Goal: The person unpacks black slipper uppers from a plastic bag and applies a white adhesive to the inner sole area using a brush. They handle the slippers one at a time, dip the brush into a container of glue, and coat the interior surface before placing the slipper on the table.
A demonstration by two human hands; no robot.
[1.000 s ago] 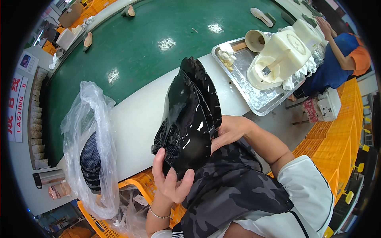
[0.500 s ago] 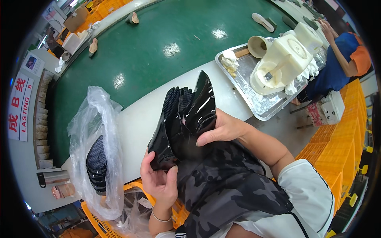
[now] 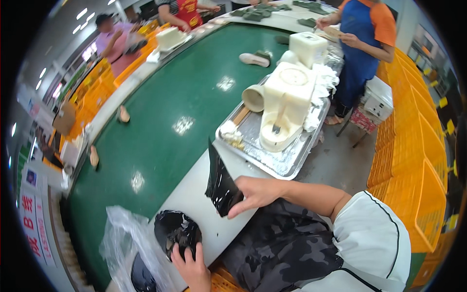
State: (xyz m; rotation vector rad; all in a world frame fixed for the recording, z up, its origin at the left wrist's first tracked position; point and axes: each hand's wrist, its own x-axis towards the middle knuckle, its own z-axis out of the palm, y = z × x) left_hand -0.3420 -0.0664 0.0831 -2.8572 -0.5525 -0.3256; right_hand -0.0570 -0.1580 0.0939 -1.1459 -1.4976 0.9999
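Evidently two black uppers, one at each hand

R hand [image 3: 258, 192] has a glossy black shoe upper [image 3: 219, 180] by its lower R edge — thumb on near face, fingers mostly hidden behind, so clamped on it. Piece held up, approx. upright, over white bench [image 3: 189, 199]. L hand [image 3: 191, 267] has fingertips on the second upper [image 3: 175, 226], which lies on bench just beside clear plastic bag [image 3: 114, 238]. L thumb hidden: can't tell if pinched or only pressed. Dark piece [image 3: 142, 272] visible in bag.

Handling notes (my judgement): keep R pinch at the edge, light, so the shiny face isn't creased or smudged. L fingers best kept spread, pressing flat; a hooked tip could drag the piece or snag loose bag film. Keep R upper clear of metal tray [image 3: 248, 158] w/ cream plastic dispenser [image 3: 287, 100], beyond R hand — possible residue there, would mark the gloss.
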